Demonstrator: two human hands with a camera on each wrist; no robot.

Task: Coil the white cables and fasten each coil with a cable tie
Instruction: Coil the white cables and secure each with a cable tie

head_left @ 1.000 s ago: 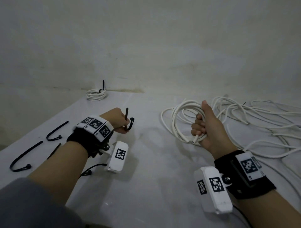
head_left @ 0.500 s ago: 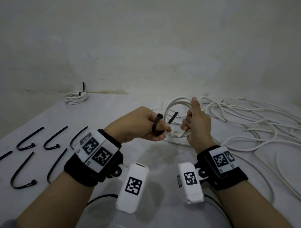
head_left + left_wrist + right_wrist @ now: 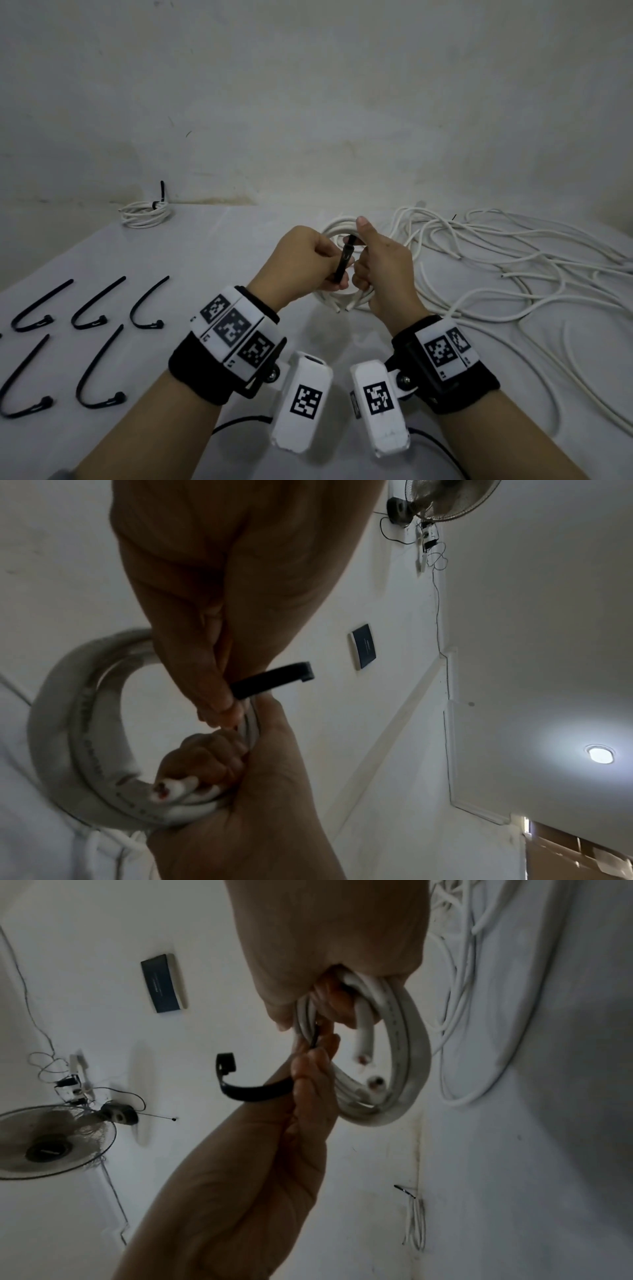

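Near the middle of the counter (image 3: 205, 260), both hands were up close together. The right hand (image 3: 383, 274) had its fingers curled tight round a white coil (image 3: 85, 723), thumb sticking up, with two cut cable ends poking out below the fist. The left hand (image 3: 301, 263) pinched a black cable tie (image 3: 344, 262) right against the coil.

A second before, the hands were far apart, and the left hand held the tie over by the counter's left side. Now the tie had been brought across to touch the coil. In the right wrist view the tie's strap went in behind the strands, and its head end (image 3: 226, 1064) curved out free. So the tie looked not yet closed. I think the wrapping step had only just begun, and the tail would need to go through the head next.

One tied coil (image 3: 145, 212) sat at the far left corner. Five spare ties (image 3: 92, 308) lay along the left edge. A big loose tangle of white cable (image 3: 513, 274) still covered the right side, so much work was left.
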